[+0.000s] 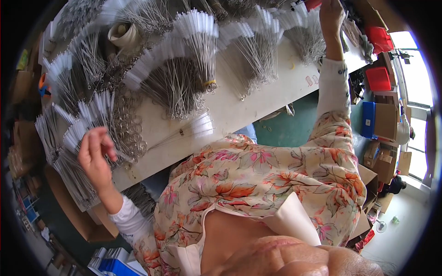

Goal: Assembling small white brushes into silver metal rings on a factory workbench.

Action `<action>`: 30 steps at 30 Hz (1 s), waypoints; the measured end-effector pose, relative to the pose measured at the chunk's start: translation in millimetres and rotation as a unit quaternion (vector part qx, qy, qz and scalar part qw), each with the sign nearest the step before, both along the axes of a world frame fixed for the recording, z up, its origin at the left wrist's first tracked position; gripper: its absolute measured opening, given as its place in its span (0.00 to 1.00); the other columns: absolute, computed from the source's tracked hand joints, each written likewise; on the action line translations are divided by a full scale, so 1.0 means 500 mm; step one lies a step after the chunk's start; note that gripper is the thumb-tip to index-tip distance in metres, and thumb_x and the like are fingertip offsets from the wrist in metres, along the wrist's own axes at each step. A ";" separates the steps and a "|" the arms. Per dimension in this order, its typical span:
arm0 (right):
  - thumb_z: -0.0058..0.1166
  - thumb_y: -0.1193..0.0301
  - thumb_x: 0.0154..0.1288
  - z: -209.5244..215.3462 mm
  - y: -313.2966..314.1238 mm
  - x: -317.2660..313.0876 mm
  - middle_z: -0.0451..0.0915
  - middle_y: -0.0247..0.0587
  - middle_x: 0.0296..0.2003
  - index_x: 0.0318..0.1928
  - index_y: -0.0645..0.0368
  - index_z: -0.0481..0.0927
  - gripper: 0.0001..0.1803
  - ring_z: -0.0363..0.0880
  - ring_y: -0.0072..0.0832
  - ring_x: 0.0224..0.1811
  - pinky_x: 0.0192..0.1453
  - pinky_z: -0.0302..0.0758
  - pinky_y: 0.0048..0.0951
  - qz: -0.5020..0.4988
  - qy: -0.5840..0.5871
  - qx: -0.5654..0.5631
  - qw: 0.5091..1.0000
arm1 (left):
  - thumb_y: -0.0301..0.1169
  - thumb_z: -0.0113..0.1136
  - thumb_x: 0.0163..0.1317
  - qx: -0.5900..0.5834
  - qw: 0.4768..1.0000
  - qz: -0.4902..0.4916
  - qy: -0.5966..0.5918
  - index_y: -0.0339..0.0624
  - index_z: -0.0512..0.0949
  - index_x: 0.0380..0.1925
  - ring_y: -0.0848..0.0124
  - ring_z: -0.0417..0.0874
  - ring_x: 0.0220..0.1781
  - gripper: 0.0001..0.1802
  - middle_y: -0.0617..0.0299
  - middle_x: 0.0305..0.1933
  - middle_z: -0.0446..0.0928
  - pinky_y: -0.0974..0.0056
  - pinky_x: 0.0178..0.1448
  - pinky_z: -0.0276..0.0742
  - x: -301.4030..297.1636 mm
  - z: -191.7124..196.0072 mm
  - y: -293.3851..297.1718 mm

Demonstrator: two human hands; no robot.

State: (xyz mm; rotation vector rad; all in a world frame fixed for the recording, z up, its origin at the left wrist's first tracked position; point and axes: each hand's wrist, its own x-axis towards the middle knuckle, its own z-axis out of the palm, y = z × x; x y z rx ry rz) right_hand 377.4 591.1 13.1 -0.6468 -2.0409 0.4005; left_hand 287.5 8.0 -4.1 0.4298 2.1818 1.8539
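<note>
I see 2 bare hands over a white worktable (239,110) that runs from the upper right to the lower left of the frame.

1. Left hand (95,154): at the left of the frame, raised just above the table's near edge. The fingers are loosely curled, with the thumb drawn toward the fingertips. I cannot tell whether anything thin is pinched between them. The hand sits against a fan of wire brushes (87,122) with white bristle heads and looped metal handles, which lies at the left end of the table.

2. Right hand (330,16): at the upper right of the frame, arm stretched out across the far end of the table. Its fingers run past the top edge of the frame, so I cannot tell whether they are spread or closed on anything. It is just beside another brush bundle (306,34) at the upper right.

3. Surroundings: more bundles cover the table; 1 large bundle (189,60) lies at upper centre, bound by a yellow band. A small loose bunch (195,129) lies alone near the table's near edge, centre frame. A beige tape roll (123,34) sits at upper left. Red bins (378,78) and cardboard boxes (386,120) stand at the right, beyond the table. The floral sleeves fill the lower centre.
</note>
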 end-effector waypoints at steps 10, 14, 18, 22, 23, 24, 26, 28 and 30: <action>0.50 0.73 0.63 -0.016 -0.692 -0.046 0.69 0.42 0.47 0.48 0.62 0.71 0.13 0.67 0.28 0.53 0.53 0.68 0.29 0.596 0.002 -0.483 0.641 | 0.19 0.56 0.56 0.051 0.955 -0.072 0.285 0.33 0.73 0.39 0.73 0.79 0.25 0.09 0.57 0.32 0.73 0.74 0.28 0.74 0.040 -0.008 0.223; 0.51 0.64 0.64 -0.044 -0.688 -0.057 0.75 0.41 0.44 0.42 0.61 0.80 0.14 0.65 0.27 0.54 0.55 0.65 0.28 0.548 0.116 -0.312 0.768 | 0.19 0.52 0.60 0.133 0.919 0.001 0.372 0.31 0.68 0.38 0.66 0.79 0.36 0.06 0.53 0.42 0.69 0.68 0.41 0.77 0.023 -0.021 0.179; 0.45 0.63 0.68 -0.108 -0.686 -0.062 0.79 0.37 0.39 0.42 0.60 0.79 0.15 0.75 0.24 0.41 0.52 0.70 0.26 0.559 0.013 -0.597 0.575 | 0.18 0.53 0.58 0.166 0.935 -0.027 0.311 0.28 0.70 0.38 0.58 0.81 0.41 0.08 0.50 0.43 0.69 0.66 0.43 0.79 0.056 -0.059 0.171; 0.42 0.68 0.69 -0.117 -0.716 -0.066 0.78 0.34 0.35 0.42 0.59 0.74 0.10 0.75 0.19 0.36 0.42 0.76 0.23 0.506 0.104 -0.774 0.366 | 0.23 0.62 0.50 0.006 0.833 0.011 0.553 0.35 0.77 0.37 0.69 0.76 0.39 0.12 0.57 0.41 0.73 0.67 0.40 0.74 0.058 -0.098 0.193; 0.42 0.68 0.69 -0.111 -0.715 -0.067 0.78 0.32 0.34 0.42 0.59 0.73 0.09 0.75 0.18 0.34 0.40 0.76 0.23 0.487 0.121 -0.811 0.300 | 0.23 0.64 0.49 -0.037 0.833 -0.009 0.552 0.38 0.77 0.39 0.68 0.75 0.43 0.15 0.58 0.43 0.72 0.64 0.44 0.73 0.064 -0.097 0.181; 0.42 0.69 0.69 -0.106 -0.704 -0.069 0.76 0.29 0.30 0.45 0.60 0.72 0.10 0.72 0.16 0.28 0.38 0.76 0.23 0.507 0.116 -0.801 0.296 | 0.25 0.66 0.46 -0.063 0.838 -0.061 0.539 0.41 0.77 0.43 0.64 0.70 0.52 0.20 0.56 0.46 0.70 0.61 0.55 0.68 0.066 -0.105 0.168; 0.43 0.69 0.68 -0.086 -0.680 -0.066 0.74 0.27 0.27 0.43 0.62 0.73 0.10 0.67 0.16 0.24 0.33 0.72 0.20 0.543 0.032 -0.743 0.390 | 0.29 0.68 0.45 -0.044 0.850 -0.083 0.519 0.41 0.75 0.47 0.63 0.69 0.54 0.25 0.55 0.51 0.67 0.60 0.58 0.65 0.062 -0.064 0.140; 0.45 0.69 0.67 -0.062 -0.666 -0.059 0.75 0.29 0.24 0.39 0.64 0.76 0.10 0.68 0.18 0.23 0.31 0.70 0.19 0.565 -0.123 -0.601 0.551 | 0.37 0.71 0.43 0.068 0.892 -0.103 0.435 0.43 0.68 0.55 0.60 0.65 0.59 0.36 0.54 0.59 0.61 0.58 0.62 0.61 0.032 -0.006 0.104; 0.45 0.70 0.67 -0.060 -0.682 -0.048 0.74 0.29 0.25 0.38 0.64 0.75 0.10 0.68 0.16 0.24 0.31 0.69 0.19 0.585 -0.189 -0.467 0.636 | 0.42 0.72 0.42 0.156 0.915 -0.099 0.359 0.43 0.65 0.58 0.60 0.63 0.61 0.42 0.54 0.63 0.57 0.57 0.64 0.60 -0.006 0.027 0.098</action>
